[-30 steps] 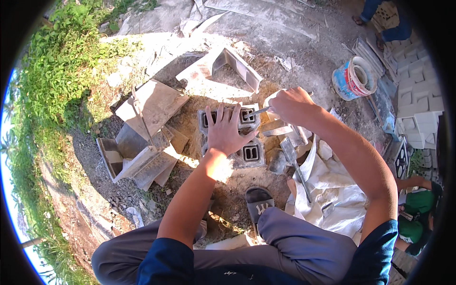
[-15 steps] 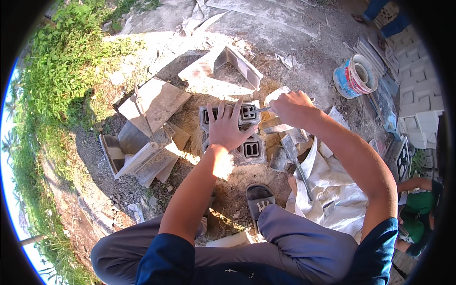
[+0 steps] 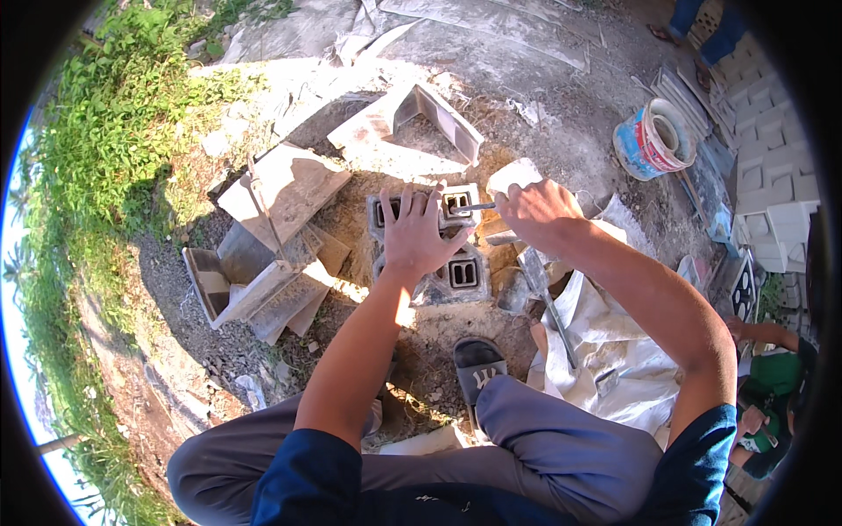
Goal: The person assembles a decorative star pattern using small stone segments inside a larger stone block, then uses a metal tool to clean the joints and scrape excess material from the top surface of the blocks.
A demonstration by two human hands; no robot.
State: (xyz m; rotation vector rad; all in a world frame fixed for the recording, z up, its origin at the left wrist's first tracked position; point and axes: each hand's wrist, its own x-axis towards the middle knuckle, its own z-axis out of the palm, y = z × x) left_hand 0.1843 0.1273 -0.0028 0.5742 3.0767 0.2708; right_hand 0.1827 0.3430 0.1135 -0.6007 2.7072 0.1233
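A grey concrete vent block (image 3: 447, 294) with square, slotted openings lies on the ground in front of me. My left hand (image 3: 416, 241) rests flat on it, fingers spread over its upper middle. From the right, my right hand (image 3: 533, 212) is closed round a thin metal tool (image 3: 478, 208). The tool's tip reaches the block's upper right opening; its handle is hidden in my fist. A trowel (image 3: 545, 298) lies just right of the block, its long handle pointing toward me.
Angled mould panels (image 3: 289, 197) lie to the left, and another angled frame (image 3: 447, 123) lies beyond the block. White sacking (image 3: 614, 351) spreads on the right. Farther right stand a bucket (image 3: 653, 140) and stacked pale blocks (image 3: 776, 175). Another person (image 3: 772, 394) is at the right edge.
My right hand has shifted slightly toward me, with the tool's tip still at the upper right opening. My left hand stays on the block. The person at the right edge has moved their arms.
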